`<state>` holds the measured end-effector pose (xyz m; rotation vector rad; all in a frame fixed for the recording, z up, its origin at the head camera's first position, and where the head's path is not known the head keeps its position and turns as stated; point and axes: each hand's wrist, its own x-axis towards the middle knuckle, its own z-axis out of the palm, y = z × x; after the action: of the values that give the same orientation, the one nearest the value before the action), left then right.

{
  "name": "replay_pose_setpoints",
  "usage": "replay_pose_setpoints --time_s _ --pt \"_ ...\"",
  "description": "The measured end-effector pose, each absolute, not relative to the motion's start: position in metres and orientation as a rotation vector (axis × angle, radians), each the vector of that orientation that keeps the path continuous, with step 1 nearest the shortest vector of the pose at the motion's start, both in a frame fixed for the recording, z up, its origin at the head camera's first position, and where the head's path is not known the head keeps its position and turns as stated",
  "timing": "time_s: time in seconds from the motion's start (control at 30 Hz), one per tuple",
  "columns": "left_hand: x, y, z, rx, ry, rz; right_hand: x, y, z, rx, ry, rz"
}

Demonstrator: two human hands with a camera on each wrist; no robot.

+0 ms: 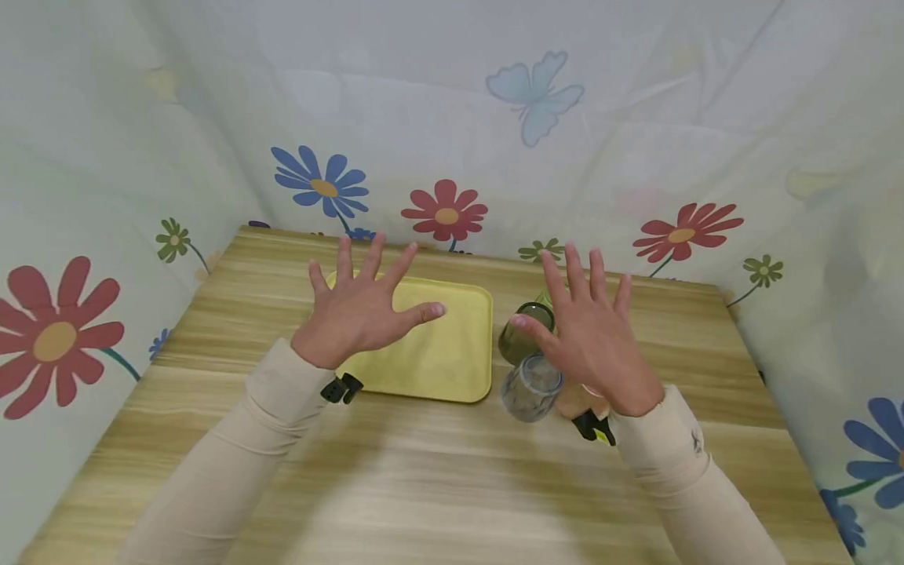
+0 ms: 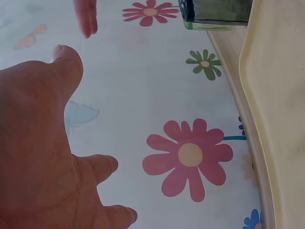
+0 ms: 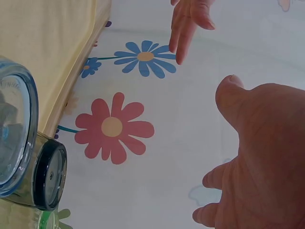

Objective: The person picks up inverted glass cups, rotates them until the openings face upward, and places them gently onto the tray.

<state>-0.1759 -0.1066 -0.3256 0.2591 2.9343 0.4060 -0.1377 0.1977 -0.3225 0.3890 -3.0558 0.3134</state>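
Note:
Both hands hover over the table with fingers spread and nothing in them. My left hand [image 1: 356, 318] is above the left part of a yellow rectangular tray [image 1: 452, 369], hiding its far left corner. My right hand [image 1: 593, 337] is above a cluster of glasses right of the tray. Nearest the front is a clear bluish glass [image 1: 526, 396]; behind it stands a dark olive glass [image 1: 519, 341]. A green-rimmed glass [image 3: 45, 219] shows at the lower left of the right wrist view. A pinkish-brown item [image 1: 574, 400] is mostly covered by my right hand.
The wood-grain table [image 1: 438, 479] ends at the back and sides against a white curtain [image 1: 424, 102] printed with flowers and a butterfly. Dark wrist straps [image 1: 342, 388] show at both cuffs.

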Motion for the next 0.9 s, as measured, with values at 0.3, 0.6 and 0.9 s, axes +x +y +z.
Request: replay_pose_setpoints --time_s 0.3,0.6,0.9 --pt "-0.174 -0.112 -0.325 0.25 2.94 0.399 -0.138 0.193 -0.321 0.406 -3.056 0.297" --pt "-0.174 -0.118 -0.33 0.246 2.938 0.388 -0.141 0.19 -0.324 0.443 -3.079 0.288" --pt "-0.175 -0.117 -0.335 0.248 2.933 0.36 -0.139 0.186 -0.333 0.494 -3.109 0.241"
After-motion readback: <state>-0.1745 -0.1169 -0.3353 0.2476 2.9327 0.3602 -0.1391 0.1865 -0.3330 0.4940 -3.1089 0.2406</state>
